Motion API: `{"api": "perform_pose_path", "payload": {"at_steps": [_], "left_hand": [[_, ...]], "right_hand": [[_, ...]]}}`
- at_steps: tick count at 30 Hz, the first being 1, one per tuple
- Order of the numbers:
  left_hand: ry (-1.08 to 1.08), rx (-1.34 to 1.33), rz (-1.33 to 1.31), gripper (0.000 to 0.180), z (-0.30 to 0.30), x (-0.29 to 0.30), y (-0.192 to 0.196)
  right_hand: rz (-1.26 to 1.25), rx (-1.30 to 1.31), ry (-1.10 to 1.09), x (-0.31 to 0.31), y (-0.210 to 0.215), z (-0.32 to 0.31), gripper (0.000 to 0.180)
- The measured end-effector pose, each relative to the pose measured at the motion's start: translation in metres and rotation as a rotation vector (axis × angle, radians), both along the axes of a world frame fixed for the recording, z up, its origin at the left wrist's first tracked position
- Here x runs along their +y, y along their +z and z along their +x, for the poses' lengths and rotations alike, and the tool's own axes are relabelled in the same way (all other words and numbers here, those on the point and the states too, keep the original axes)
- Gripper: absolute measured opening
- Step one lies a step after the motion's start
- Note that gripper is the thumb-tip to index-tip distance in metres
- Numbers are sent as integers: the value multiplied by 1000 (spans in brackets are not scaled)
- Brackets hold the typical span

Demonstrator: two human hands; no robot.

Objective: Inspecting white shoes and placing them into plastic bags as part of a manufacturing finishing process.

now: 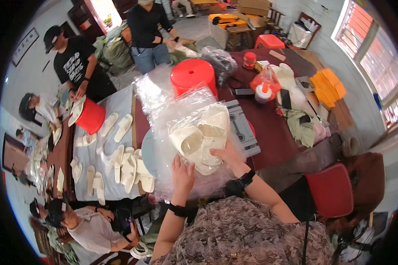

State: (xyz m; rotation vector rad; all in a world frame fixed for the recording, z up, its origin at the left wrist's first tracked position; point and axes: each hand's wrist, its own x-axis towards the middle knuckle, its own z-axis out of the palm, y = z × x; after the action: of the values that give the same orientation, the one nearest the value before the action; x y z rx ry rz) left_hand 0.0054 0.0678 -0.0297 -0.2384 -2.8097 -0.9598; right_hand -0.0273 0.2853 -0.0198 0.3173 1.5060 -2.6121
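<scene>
A clear plastic bag [194, 119] with a pair of cream slippers [203, 137] inside lies in front of me on a stack of more clear bags. My left hand [182, 173] holds the bag's near edge at the lower left. My right hand [227, 155] grips the near right side, over the heel of one slipper. Both wrists wear black bands.
Loose cream slippers [128, 165] lie on the grey-covered table [119, 106] to my left. A red upturned stool [193, 76] stands behind the bags, a red bucket [91, 117] farther left. Clutter covers the dark red table [269, 128]. Several people work around the tables. A red chair [331, 190] is at my right.
</scene>
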Motion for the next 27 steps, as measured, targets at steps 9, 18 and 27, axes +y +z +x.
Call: {"api": "perform_pose_path", "payload": {"at_steps": [9, 18, 27], "left_hand": [[13, -49, -391, 74, 8, 21, -11], [69, -122, -444, 79, -3, 38, -13], [159, -234, -456, 77, -2, 47, -7]], "right_hand": [[90, -10, -370, 166, -8, 21, 52], [526, -19, -566, 358, -187, 34, 35], [1056, -282, -368, 337, -175, -19, 67]]}}
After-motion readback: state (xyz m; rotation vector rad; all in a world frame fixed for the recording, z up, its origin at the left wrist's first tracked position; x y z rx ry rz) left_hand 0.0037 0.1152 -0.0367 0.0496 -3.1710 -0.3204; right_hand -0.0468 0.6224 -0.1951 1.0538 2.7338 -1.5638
